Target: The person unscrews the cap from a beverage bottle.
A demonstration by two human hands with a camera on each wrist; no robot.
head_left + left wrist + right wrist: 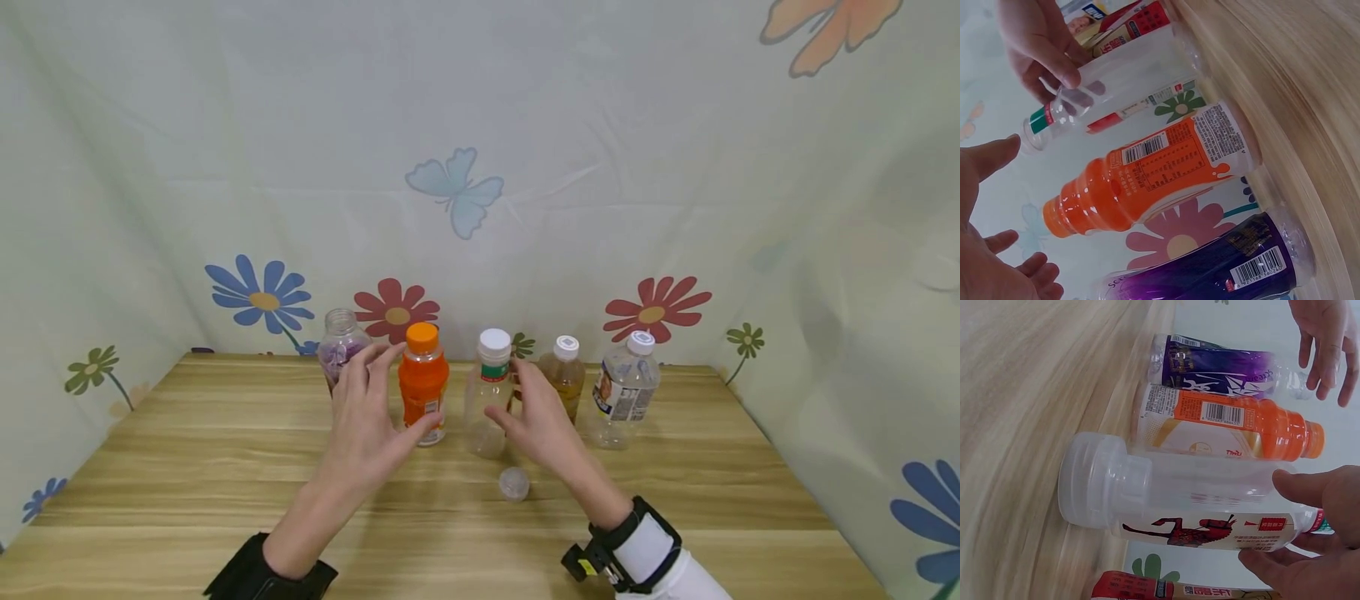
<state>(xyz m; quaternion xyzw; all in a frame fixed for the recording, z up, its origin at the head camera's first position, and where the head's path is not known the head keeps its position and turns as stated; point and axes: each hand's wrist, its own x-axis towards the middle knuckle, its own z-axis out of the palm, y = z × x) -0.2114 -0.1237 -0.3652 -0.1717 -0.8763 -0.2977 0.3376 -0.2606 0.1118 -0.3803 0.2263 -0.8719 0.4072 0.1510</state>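
My right hand (536, 421) grips the upper part of a clear plastic bottle (1204, 494) with a white cap (495, 340) and a horse label, thumb on one side and fingers on the other. The bottle stands upright. My left hand (367, 417) is spread with nothing in it, close to an orange bottle (1141, 169) with an orange cap. Behind the left fingers stands a purple-labelled bottle (342, 346), its neck uncapped in the head view. In front of the clear bottle sits a small translucent, cap-like round piece (513, 483).
To the right of the clear bottle stand a yellowish bottle (567, 375) and a clear labelled bottle (626, 387), both white-capped. All bottles form a row near the back of the wooden table (225, 467). A flowered cloth (337, 183) hangs behind and at the sides.
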